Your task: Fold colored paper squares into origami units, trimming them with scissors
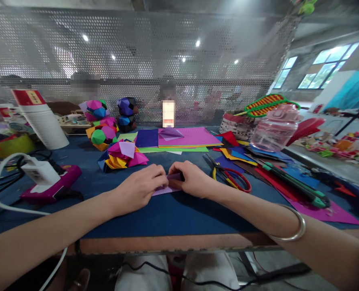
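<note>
A small piece of light purple paper [167, 190] lies on the blue table mat, partly folded up. From the left, my left hand [144, 184] pinches its edge with curled fingers. My right hand [189, 179] grips the other end between thumb and fingers, and a darker raised flap shows between the two hands. My fingers cover much of the paper. Just beyond my left hand sits a multicoloured folded-paper piece [126, 154]. Scissors [232, 176] with red and yellow handles lie to the right of my right hand.
Stacked magenta paper [194, 137] lies at the back beside dark blue paper [147, 138]. Folded-paper balls [102, 135] stand at the left, near paper cups [44, 125] and a purple power strip [53, 184]. At right are a green cutter [296, 184] and a pink bottle [274, 129].
</note>
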Available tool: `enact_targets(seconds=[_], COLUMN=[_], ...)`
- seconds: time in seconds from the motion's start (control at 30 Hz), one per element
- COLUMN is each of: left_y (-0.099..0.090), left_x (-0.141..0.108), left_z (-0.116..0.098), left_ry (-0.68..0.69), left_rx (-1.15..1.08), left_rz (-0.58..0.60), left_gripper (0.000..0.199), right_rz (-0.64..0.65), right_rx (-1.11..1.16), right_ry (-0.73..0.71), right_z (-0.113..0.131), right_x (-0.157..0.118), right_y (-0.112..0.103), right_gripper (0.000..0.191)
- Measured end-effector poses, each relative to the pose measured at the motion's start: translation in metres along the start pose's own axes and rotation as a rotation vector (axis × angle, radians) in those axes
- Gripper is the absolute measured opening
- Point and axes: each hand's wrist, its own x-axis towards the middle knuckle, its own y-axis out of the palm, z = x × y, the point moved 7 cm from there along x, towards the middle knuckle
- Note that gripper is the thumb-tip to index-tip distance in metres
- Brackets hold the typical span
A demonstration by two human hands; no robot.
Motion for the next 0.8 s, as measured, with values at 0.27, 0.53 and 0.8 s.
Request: enact_targets(seconds=[0.27, 0.53, 0.8], left_y=[-0.005, 0.002, 0.003], left_x=[-0.020, -0.031, -0.031], left_z=[-0.011, -0.016, -0.021], left_ry=[0.178, 0.183, 0.222], left_rx=[0.060, 0.132, 0.178], left_rz=[0.069, 0.267, 0.255], left_gripper=[0.045, 0.061, 0.055], right_rz=[0.007, -0.013, 0.003], right_rx=[-0.030, -0.039, -0.110], right_ry=[-0.019, -0.008, -0.008], right_z=[0.002, 0.005, 0.020], right_x=[-0.004, -0.006, -0.014], right_y=[0.002, 0.002, 0.004], right_gripper=[0.013, 0.018, 0.031])
